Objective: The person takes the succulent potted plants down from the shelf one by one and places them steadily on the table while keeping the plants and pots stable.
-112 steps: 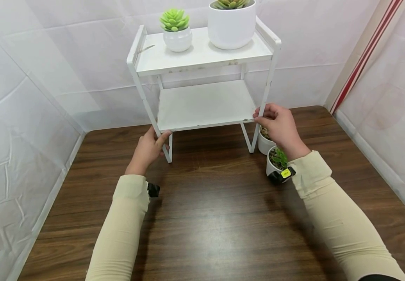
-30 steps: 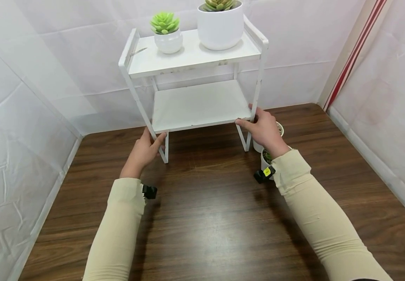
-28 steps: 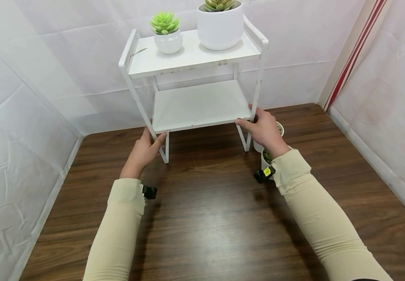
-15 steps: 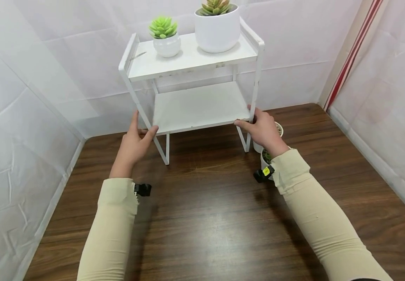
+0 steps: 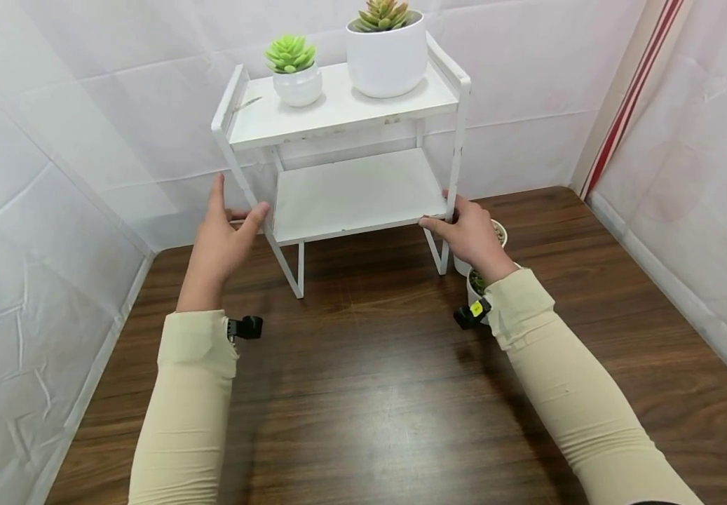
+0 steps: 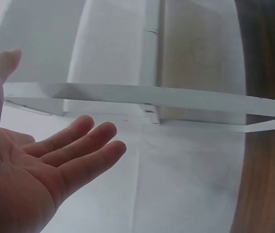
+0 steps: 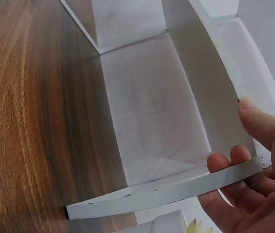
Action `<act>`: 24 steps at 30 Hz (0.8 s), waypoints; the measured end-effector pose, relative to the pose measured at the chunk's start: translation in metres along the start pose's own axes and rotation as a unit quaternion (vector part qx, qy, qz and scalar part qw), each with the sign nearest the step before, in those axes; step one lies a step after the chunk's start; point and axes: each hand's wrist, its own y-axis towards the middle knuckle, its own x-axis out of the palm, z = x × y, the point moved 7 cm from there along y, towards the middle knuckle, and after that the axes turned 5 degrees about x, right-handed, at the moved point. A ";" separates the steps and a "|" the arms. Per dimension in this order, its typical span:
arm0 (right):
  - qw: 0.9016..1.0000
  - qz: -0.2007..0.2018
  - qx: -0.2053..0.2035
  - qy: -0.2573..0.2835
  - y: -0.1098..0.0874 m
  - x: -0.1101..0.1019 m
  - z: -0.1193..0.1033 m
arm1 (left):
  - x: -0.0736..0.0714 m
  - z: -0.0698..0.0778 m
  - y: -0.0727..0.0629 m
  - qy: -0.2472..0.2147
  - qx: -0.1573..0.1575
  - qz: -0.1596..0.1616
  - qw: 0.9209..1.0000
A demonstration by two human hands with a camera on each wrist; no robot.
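Two tiers formed the white rack [image 5: 350, 172], which stood on the wooden table [image 5: 363, 393] at 12 o'clock from me, its long axis running from just below 9 to just above 3 o'clock, its front facing between 5 and 6. My left hand [image 5: 214, 238], released, extended its fingers beside the left front leg [image 5: 286, 266]; whether the thumb touched it, I could not tell. My right hand [image 5: 473, 231] grasped the right front leg [image 5: 459, 151], thumb at the edge of the lower shelf [image 5: 359, 200]. Two potted succulents [image 5: 387, 59] stood on top; two further pots [image 5: 475, 286] stood at the rack's 4 o'clock.
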 end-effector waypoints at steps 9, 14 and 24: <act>1.000 -0.002 -0.003 -0.004 -0.001 -0.001 -0.001 | -0.012 0.014 0.000 0.010 -0.009 0.017 1.000; 1.000 -0.004 -0.002 -0.004 0.000 0.000 0.000 | -0.019 0.019 0.000 0.005 -0.012 0.029 0.999; 1.000 -0.003 -0.003 -0.008 0.000 0.001 0.000 | -0.035 0.033 0.001 -0.002 -0.029 0.053 0.998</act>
